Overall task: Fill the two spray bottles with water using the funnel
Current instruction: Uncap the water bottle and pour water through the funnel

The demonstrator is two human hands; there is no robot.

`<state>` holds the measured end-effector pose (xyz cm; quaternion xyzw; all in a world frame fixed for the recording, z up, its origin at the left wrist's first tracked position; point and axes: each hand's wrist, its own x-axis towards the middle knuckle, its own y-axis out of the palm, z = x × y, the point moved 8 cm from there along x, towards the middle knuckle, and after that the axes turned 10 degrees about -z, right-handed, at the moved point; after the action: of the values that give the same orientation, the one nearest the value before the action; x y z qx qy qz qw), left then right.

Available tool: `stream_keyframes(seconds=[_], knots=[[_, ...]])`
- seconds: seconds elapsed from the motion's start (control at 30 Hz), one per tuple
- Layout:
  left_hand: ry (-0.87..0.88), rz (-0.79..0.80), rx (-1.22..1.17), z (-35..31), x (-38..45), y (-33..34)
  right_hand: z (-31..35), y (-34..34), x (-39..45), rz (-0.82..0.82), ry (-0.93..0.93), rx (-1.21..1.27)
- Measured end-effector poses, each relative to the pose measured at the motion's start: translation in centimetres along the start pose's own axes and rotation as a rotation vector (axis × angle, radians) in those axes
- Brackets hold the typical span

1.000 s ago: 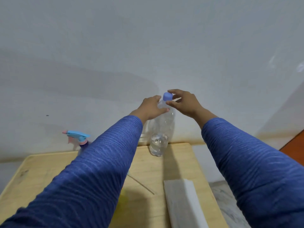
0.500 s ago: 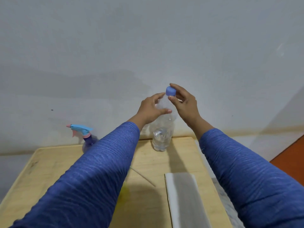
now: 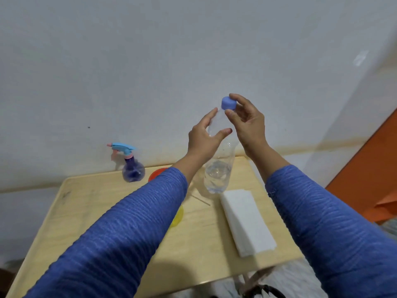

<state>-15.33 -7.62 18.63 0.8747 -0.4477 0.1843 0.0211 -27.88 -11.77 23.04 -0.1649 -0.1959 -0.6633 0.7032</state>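
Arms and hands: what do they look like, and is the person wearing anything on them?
Both arms wear long blue sleeves of a knit cloth with fine, wavy, lighter stripes across it. The sleeves end at the wrists. The left hand and the right hand are bare: no gloves, rings, watch or bracelets show. One thumbnail on the left hand looks painted dark red.

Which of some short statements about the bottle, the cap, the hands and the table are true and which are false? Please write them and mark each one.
1. The left hand grips the clear bottle. True.
2. The cap lies on the table. False: the right hand pinches it at the bottle's top.
3. The bottle is full. False: water shows only in its lower part.
4. A spray bottle stands at the table's far edge. True.
5. The white pad lies left of the bottle. False: it lies to the right, nearer the person.
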Motion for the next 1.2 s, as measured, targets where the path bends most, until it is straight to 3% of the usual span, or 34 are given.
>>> stream_keyframes(seconds=[0.5, 1.0, 1.1, 1.2], knots=[[-0.07, 0.079, 0.014, 2.9, -8.2, -2.4, -0.6, -1.2, -9.0, -0.015, 0.122, -0.019], [-0.071, 0.154, -0.016, 3.7, -8.5, -1.4, -1.4, -1.8, -8.3, -0.121, 0.188, -0.145], [-0.072, 0.166, -0.035, 3.9, -8.8, -1.9, -1.8, -1.1, -8.5, -0.04, 0.239, -0.066], [-0.079, 0.175, -0.067, 4.1, -9.0, -2.4, -1.8, -0.1, -8.5, 0.189, 0.298, -0.052]])
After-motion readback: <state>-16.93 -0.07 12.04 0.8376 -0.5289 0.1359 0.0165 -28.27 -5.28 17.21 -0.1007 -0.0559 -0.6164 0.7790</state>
